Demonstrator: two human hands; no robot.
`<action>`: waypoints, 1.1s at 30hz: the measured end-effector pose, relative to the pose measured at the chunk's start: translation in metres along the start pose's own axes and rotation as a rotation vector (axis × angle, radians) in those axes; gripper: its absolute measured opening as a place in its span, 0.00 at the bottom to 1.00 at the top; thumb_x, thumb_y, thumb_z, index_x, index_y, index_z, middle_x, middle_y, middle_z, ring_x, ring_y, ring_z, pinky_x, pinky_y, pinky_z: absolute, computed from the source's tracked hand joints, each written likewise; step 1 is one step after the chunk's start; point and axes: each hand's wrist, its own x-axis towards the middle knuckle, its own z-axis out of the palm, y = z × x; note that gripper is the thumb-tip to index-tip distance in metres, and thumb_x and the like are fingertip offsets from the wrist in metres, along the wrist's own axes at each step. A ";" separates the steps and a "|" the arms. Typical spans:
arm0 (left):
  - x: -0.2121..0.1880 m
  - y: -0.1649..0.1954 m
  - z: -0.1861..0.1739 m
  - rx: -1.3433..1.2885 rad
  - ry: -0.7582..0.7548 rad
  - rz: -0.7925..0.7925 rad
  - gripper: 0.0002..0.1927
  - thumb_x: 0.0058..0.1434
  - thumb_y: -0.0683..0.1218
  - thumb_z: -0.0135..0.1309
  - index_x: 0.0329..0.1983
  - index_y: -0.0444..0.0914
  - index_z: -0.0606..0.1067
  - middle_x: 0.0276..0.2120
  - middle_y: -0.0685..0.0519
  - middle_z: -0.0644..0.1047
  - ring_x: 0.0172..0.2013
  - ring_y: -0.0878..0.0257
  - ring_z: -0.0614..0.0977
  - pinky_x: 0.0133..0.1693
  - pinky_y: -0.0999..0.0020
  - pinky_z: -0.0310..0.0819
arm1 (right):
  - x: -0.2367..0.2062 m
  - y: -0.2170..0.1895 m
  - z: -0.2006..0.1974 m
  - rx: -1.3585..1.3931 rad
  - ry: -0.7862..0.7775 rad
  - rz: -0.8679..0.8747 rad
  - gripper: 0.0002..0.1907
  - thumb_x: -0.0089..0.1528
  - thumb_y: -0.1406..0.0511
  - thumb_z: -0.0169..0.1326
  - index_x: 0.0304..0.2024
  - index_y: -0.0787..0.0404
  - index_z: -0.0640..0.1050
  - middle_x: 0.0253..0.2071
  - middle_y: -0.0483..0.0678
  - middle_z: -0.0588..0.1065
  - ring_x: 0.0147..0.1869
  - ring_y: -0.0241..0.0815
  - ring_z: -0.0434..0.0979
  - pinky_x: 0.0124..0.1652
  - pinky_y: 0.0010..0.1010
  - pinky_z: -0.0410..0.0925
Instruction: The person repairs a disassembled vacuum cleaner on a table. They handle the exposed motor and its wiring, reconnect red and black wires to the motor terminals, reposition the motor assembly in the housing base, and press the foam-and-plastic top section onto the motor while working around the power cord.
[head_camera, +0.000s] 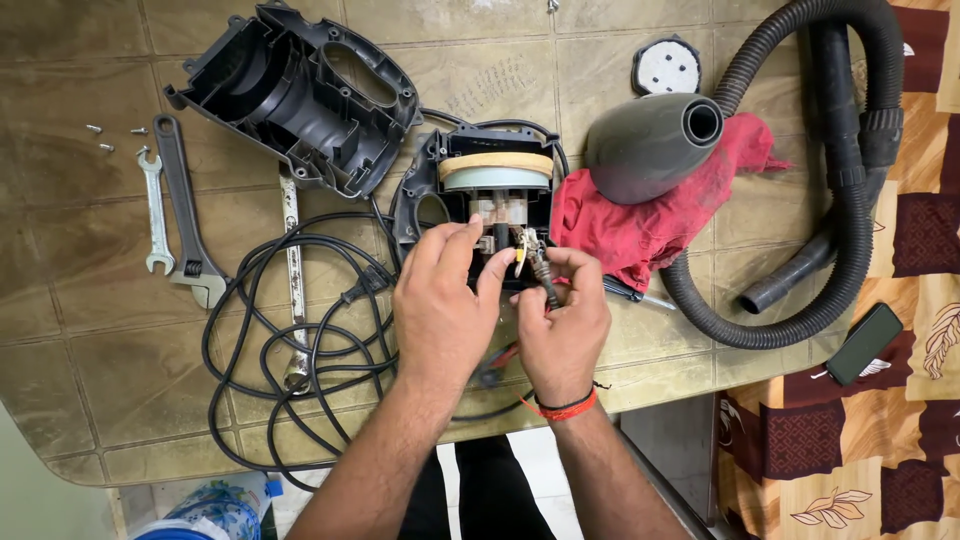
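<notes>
My left hand (440, 305) steadies the opened motor housing (480, 190) while my right hand (562, 320) pinches a small terminal (528, 245); seating it next needs careful alignment.

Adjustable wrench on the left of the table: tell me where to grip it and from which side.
Grip the adjustable wrench by the middle of its long flat handle, coming from above. It lies flat, jaw end toward the person, beside the smaller spanner, so pinch its two long edges; the heavy head sits near the cable.
</notes>
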 end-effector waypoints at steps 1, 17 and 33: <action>0.000 0.000 0.001 -0.001 0.003 -0.001 0.20 0.61 0.48 0.65 0.52 0.34 0.78 0.44 0.46 0.79 0.44 0.48 0.82 0.44 0.57 0.77 | 0.000 0.001 0.000 -0.001 0.005 -0.017 0.18 0.59 0.75 0.51 0.53 0.67 0.70 0.42 0.46 0.76 0.34 0.29 0.81 0.31 0.19 0.74; -0.028 -0.007 -0.018 -0.163 -0.245 -0.066 0.11 0.60 0.44 0.62 0.46 0.38 0.80 0.40 0.48 0.82 0.39 0.51 0.85 0.41 0.60 0.79 | 0.030 0.037 -0.029 0.423 -0.254 0.184 0.20 0.64 0.77 0.54 0.58 0.73 0.69 0.43 0.53 0.78 0.39 0.40 0.83 0.40 0.30 0.79; -0.057 -0.019 -0.020 -0.475 -0.823 -0.456 0.15 0.71 0.50 0.48 0.50 0.38 0.80 0.36 0.50 0.85 0.39 0.62 0.85 0.43 0.68 0.77 | 0.040 0.038 -0.045 0.526 -0.403 0.255 0.20 0.66 0.77 0.50 0.61 0.72 0.67 0.45 0.55 0.78 0.45 0.46 0.84 0.44 0.37 0.80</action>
